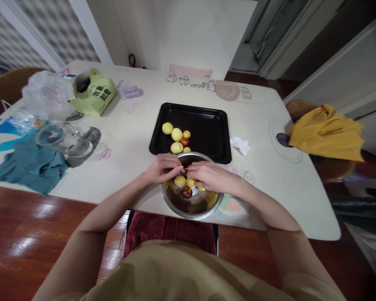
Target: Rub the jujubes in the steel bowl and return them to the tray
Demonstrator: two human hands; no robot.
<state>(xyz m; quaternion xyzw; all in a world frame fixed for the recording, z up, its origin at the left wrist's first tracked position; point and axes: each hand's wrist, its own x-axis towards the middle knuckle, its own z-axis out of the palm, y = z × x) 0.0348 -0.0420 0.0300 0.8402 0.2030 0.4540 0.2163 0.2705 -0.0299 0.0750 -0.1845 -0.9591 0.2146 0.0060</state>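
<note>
Both hands are together over a shiny metal bowl (208, 205) at the table's front edge. My left hand (165, 168) reaches over the bowl's left rim, fingers curled and thumb pointing right. My right hand (208, 174) is bent over the bowl from the right, its fingertips meeting the left thumb. Pinched between them is a small red fruit, like a cherry tomato (184, 170), mostly hidden. Below the fingers lie yellow round fruits (179, 180) and a dark red tomato-like fruit (187, 192). Behind the bowl, a black tray (207, 129) holds several yellow, orange and red fruits (176, 134) on its left side.
A crumpled white tissue (240, 145) lies right of the tray. At left are a glass pitcher (64, 140) on its side, a teal cloth (29, 165), a green box (94, 93) and a clear plastic bag (48, 94). A yellow cloth (327, 133) hangs over a chair at right.
</note>
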